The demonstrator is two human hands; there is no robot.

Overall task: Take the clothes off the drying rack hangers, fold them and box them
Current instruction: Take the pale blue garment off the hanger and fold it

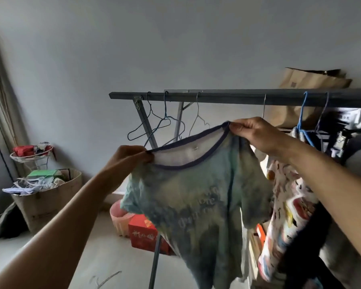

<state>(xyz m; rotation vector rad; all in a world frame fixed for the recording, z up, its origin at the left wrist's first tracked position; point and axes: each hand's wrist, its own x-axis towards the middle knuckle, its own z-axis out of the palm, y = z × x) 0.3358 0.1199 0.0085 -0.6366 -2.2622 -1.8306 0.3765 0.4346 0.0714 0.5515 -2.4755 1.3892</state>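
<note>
A pale blue-green T-shirt with a dark blue collar hangs in front of me below the grey rack bar. My left hand pinches the left side of its collar. My right hand pinches the collar's right side, higher up and close under the bar. The collar is stretched wide between both hands. A wire hanger hook sits on the bar just above my right hand; whether it is still inside the shirt I cannot tell. Several bare wire hangers hang at the bar's left end.
A patterned white garment and dark clothes hang to the right, near a blue hanger. On the floor stand a red box, a pink basket and a full cardboard box at left. A brown paper bag sits behind the bar.
</note>
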